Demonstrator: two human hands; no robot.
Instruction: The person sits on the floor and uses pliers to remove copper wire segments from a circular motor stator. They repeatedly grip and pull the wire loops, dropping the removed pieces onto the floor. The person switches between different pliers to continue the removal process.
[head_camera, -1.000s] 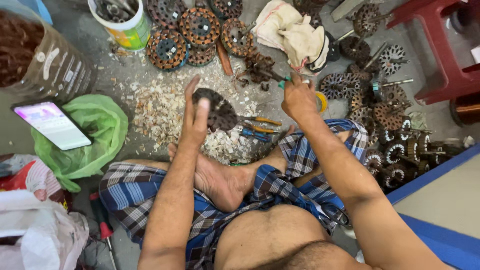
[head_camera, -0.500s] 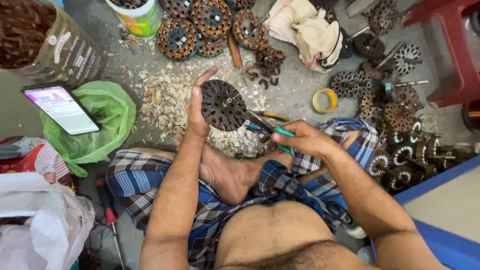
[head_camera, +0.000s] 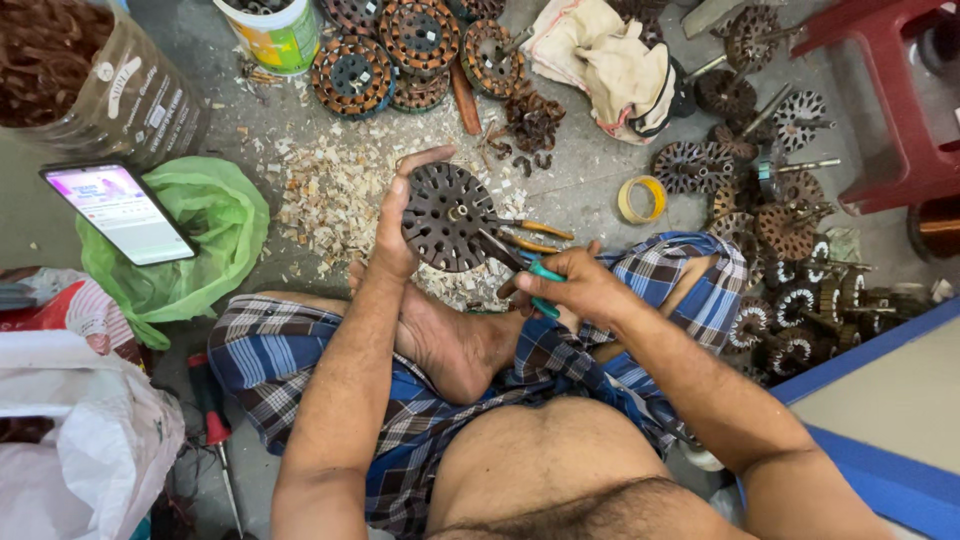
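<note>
Since half a second ago: right hand (head_camera: 575, 285) brought its teal-handled pliers (head_camera: 515, 262) onto the round slotted motor core (head_camera: 447, 217). Core: face up toward camera, above the foot. Left hand (head_camera: 395, 235): fingers spread and clasped around the core's left rim. Right hand: closed on pliers handles; tool's long axis runs lower right to upper left, nose touching core. Beside: orange-handled pliers (head_camera: 535, 228), tape roll (head_camera: 642, 199), wood shavings (head_camera: 330, 190), phone (head_camera: 118, 212).

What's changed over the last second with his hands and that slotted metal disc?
The right hand came back from the floor clutter holding teal-handled pliers and set their nose against the round, dark slotted metal disc. The left hand kept gripping the disc, turning its face upward. The phone and green bag stayed put.
</note>
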